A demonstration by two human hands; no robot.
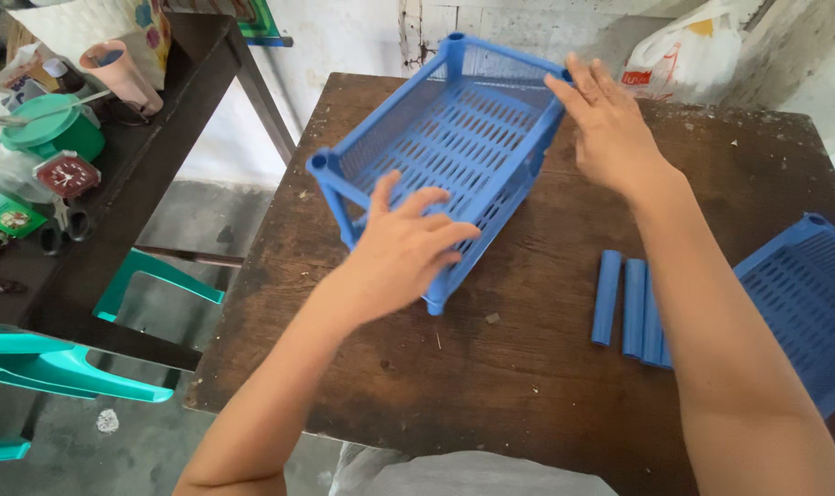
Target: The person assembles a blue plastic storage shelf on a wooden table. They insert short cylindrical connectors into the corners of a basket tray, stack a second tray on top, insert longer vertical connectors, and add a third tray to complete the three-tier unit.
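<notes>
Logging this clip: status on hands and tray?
Left hand open on near rim of blue tray. Right hand open at far corner. Tray flat on table. Blue tubes lie apart, nothing blocking.

Bare table (491,367) open near front; blue tubes (628,308), second tray (803,303) block right side.

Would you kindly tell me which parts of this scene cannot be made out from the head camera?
- Second blue slotted plastic tray: cut off by the right edge and crossed by the right forearm.
- Blue plastic tubes: their count, since the forearm covers the rightmost.
- Left hand: its palm side hides whether it grips the blue slotted plastic tray.
- Right hand: the contact of its fingertips with the tray's corner is unclear.
</notes>
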